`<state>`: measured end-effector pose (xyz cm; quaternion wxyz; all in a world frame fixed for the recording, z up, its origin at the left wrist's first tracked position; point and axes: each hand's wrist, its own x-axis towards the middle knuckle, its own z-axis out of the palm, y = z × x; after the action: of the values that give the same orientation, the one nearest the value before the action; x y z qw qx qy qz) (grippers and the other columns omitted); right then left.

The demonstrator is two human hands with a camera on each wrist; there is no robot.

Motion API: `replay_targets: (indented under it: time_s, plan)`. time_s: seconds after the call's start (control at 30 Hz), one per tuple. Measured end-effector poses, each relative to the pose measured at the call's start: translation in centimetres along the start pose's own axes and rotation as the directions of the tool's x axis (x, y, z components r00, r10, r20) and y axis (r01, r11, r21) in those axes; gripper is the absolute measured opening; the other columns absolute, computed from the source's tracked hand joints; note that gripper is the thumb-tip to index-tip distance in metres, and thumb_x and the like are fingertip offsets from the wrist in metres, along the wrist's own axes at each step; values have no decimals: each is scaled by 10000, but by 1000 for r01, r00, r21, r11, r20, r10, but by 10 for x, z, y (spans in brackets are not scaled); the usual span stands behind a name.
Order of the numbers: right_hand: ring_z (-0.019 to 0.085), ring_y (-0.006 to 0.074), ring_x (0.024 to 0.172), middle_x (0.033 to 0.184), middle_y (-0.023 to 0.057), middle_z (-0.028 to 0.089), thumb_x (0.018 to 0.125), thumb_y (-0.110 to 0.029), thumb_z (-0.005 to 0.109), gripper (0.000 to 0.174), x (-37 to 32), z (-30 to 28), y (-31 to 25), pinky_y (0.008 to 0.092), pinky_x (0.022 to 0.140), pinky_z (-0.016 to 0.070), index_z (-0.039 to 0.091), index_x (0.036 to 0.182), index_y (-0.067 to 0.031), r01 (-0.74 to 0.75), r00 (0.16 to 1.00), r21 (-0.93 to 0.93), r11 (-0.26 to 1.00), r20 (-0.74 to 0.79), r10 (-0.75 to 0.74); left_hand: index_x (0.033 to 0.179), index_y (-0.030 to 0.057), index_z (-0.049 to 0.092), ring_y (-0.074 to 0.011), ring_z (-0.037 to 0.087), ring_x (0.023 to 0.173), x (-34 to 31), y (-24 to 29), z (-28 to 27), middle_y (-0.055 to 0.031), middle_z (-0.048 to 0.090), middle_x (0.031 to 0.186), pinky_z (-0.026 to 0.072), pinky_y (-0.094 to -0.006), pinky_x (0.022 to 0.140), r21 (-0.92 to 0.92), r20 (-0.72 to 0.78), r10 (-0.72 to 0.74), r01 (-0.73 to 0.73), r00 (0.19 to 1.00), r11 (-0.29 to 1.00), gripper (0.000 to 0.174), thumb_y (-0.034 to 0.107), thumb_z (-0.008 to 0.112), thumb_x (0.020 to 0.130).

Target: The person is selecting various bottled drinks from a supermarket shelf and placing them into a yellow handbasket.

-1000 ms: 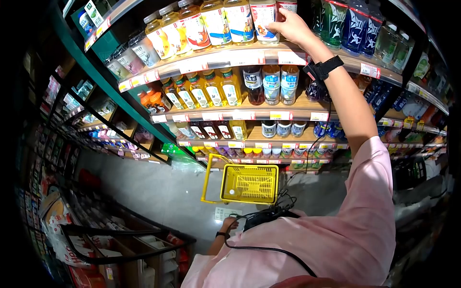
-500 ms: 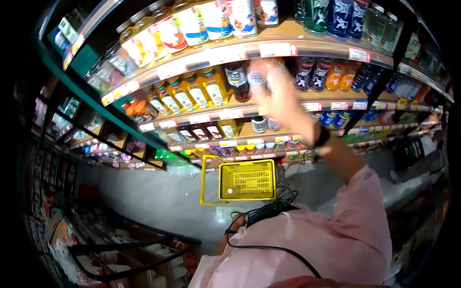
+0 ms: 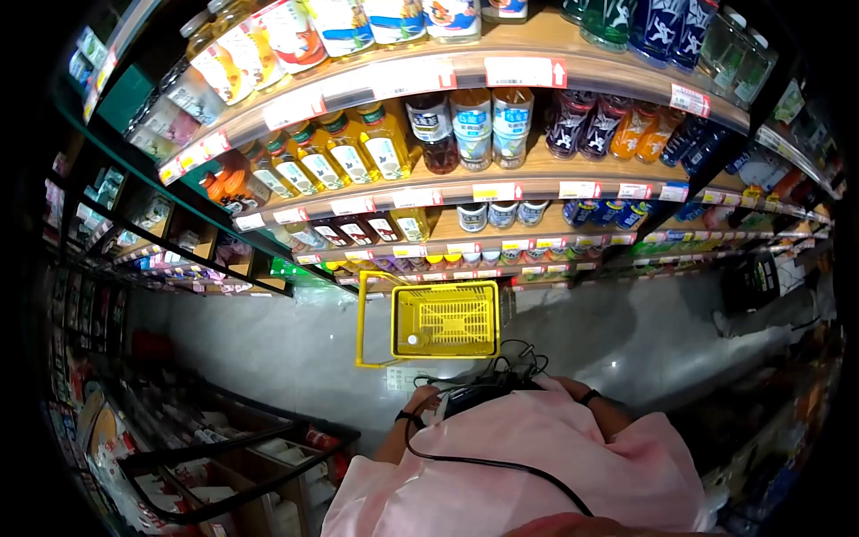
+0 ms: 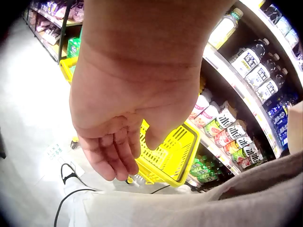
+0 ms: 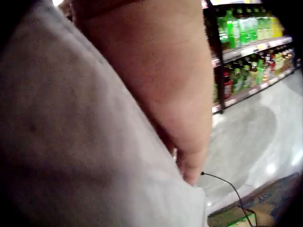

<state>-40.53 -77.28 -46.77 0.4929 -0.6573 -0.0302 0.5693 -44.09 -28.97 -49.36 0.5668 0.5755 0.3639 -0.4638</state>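
My left hand (image 4: 128, 109) hangs at the front of the body, fingers loosely bent and nothing in them. In the head view that left hand (image 3: 426, 397) is low, near the black cable. My right hand (image 5: 177, 99) hangs beside the pale clothing, which covers part of it; the fingers that show point down and hold nothing. Just ahead on the floor stands a yellow shopping basket (image 3: 490, 322) with a raised yellow handle (image 3: 361, 322). Inside it, near the left front corner, lies a small white round thing (image 3: 412, 340).
Shelves of drinks curve across the front. Blue-labelled bottles (image 3: 510, 130) stand on the second shelf beside yellow bottles (image 3: 385, 148); large juice bottles (image 3: 344, 22) line the top. A black-railed rack (image 3: 215, 483) is at lower left. Grey floor (image 3: 268, 336) surrounds the basket. Cables (image 3: 523, 358) hang in front.
My right hand has come away from the top-shelf bottles, swept down past the second shelf and now hangs by my side. The left hand stays low.
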Motion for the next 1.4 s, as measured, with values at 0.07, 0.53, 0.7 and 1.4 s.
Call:
replay_targets:
  time_s: [0.07, 0.53, 0.7, 1.4]
  plan:
    - [612, 271, 1113, 1209, 151, 651, 917, -406, 603, 496, -10, 13, -26, 382, 947, 487, 600, 1254, -42, -7, 999, -16, 1000, -44, 6, 954, 85, 624, -161, 593, 584, -13, 15, 14, -64, 629, 748, 472, -301, 477, -70, -31, 59, -62, 998, 996, 234, 318, 603, 946]
    - [614, 252, 1080, 1204, 140, 647, 933, -339, 590, 435, -46, 29, -42, 347, 951, 475, 602, 1255, -47, -113, 966, -73, 991, -241, 93, 1021, -44, 676, -207, 714, 721, 10, 13, 40, -141, 722, 822, 571, -346, 658, 271, -35, 325, -304, 945, 913, 317, 236, 574, 911]
    - [615, 246, 1068, 1203, 137, 645, 939, -315, 586, 414, -47, 31, -49, 335, 952, 470, 602, 1255, -49, -147, 960, -103, 984, -253, 117, 1010, -42, 685, -263, 719, 760, 1, -7, 21, -153, 723, 807, 572, -377, 691, 409, -82, 327, -268, 941, 873, 330, 247, 578, 891]
    - [610, 261, 966, 1088, 131, 654, 948, -351, 644, 429, -75, 89, 116, 397, 806, 478, 613, 1211, -13, -74, 964, 38, 996, -255, 82, 1493, 88, 348, -480, 287, 1405, 160, 113, -74, -278, 198, 1577, 353, -462, 1125, 594, -538, 420, -24, 731, 804, 760, 191, 668, 811]
